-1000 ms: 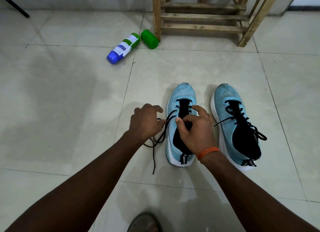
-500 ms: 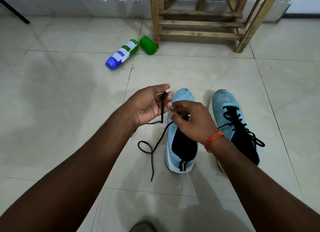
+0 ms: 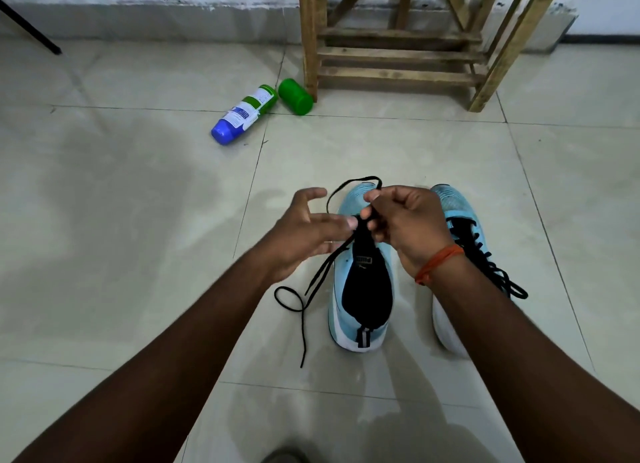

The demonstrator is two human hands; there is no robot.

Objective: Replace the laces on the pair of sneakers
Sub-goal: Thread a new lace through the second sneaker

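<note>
The thin black shoelace [image 3: 322, 272], threaded a second ago, now hangs clear of the light-blue knit sneaker [image 3: 341, 282] on the tiled floor [image 3: 138, 220], pinched in the grip of the right hand [image 3: 408, 227]; the left hand [image 3: 304, 230] is spread open. This shoe looks ready for relacing (its partner sneaker [image 3: 460, 209] remains laced).

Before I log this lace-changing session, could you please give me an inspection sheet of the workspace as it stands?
Surface: pale tiled floor, patchy sheen.
Job's things: unlaced sneaker, no lacing seen across its tongue; black lace runs from the right hand down to the floor beside it; laced sneaker stands alongside.
Clutter: blue-capped bottle lying on its side; green cap beside it.
Hands: left hand open, fingers spread next to the lace; right hand pinches the lace above the unlaced sneaker.
Cables: nothing seen.
Surroundings: wooden rack by the wall; black rod at far left.
</note>
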